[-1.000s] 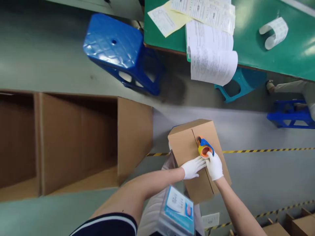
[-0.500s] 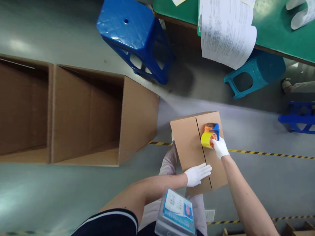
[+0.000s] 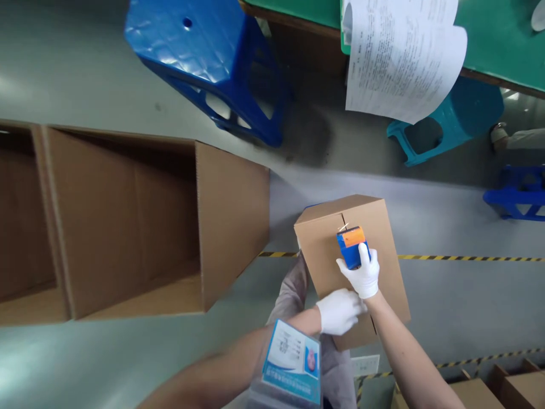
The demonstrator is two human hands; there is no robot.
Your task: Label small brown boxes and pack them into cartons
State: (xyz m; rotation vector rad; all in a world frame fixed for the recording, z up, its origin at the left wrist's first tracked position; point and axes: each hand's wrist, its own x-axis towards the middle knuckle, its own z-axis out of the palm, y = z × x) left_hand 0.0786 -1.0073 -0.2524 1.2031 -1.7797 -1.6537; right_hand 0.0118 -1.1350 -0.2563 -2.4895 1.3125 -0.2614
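Okay, so the dispenser [image 3: 353,247] is over the far half of the box [image 3: 319,250], orange end facing the box's far edge and the body running back toward the wearer, roughly along the seam [image 3: 373,326]. Can't tell if it's pressed on the cardboard or just above it. The right hand [image 3: 365,278] has hold of it, thumb out to one side and a finger up along the top. The left hand [image 3: 339,312] is on the near part of the box, fingertips tucked in by the right wrist, so the two are close together; can't tell if those fingers are pinching anything

Box's long axis runs away from the wearer, far end tipped a bit left. It's plain smooth brown cardboard with crisp corners, while the dispenser is blue and orange, blocky, with a dark strip along its front edge. Both gloves are thin, white and close-fitting

For elbow room, grey floor [image 3: 460,301] spreads out to the right, with a striped line [image 3: 468,258] across it. Left side's tighter: big open cartons [image 3: 232,221] near the box, a narrow floor gap between. The shiny green surface [image 3: 502,40] is well beyond the far edge
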